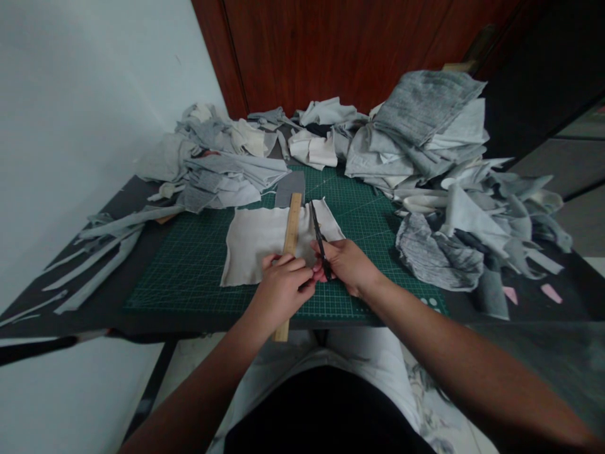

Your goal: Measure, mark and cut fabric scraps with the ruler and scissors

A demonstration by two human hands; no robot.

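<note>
A wooden ruler [293, 221] lies lengthwise across a pale, off-white piece of fabric [258, 236]. My left hand [285, 284] is over the ruler near the fabric's front edge, its fingers bent and holding the ruler down. To its right, my right hand [348, 265] is closed around the handles of black scissors [317, 230]. The blades point away from me over the fabric, just right of the ruler and roughly along it. Whether cloth lies between the blades, I cannot tell. The hands almost touch, and the left fingertips are partly hidden.
A green cutting mat [189, 265] lies under the fabric on a dark table [120, 315]. Grey and white cloth heaps [425, 120] stand at the back and right. More scraps [212, 176] and long strips [104, 277] lie left. Two pink pieces [551, 292] rest at right.
</note>
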